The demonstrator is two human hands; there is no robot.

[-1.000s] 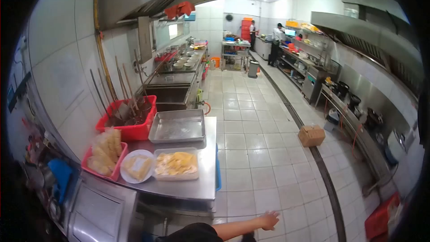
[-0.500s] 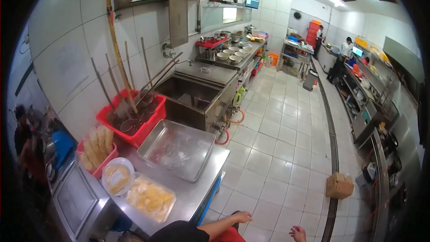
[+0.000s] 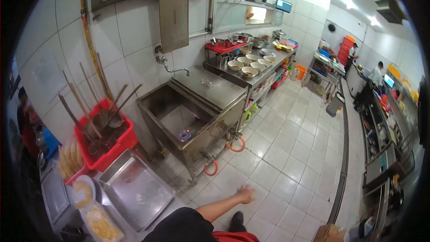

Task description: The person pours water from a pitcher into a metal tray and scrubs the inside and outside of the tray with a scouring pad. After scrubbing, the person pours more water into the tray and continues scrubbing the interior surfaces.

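Extending over the floor (image 3: 286, 190), the left hand (image 3: 245, 194) is loosely spread, empty; I cannot tell the right hand's state.

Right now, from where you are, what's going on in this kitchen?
The person wearing the camera has their left hand out over the tiled floor, seemingly empty; their right hand is out of view. Nearby, an empty-looking metal tray sits beside a red bin of long-handled tools. A metal lid covers part of the vat, and bowls stand on the counter beyond. Two people work farther back; what they're handling is too small to tell.
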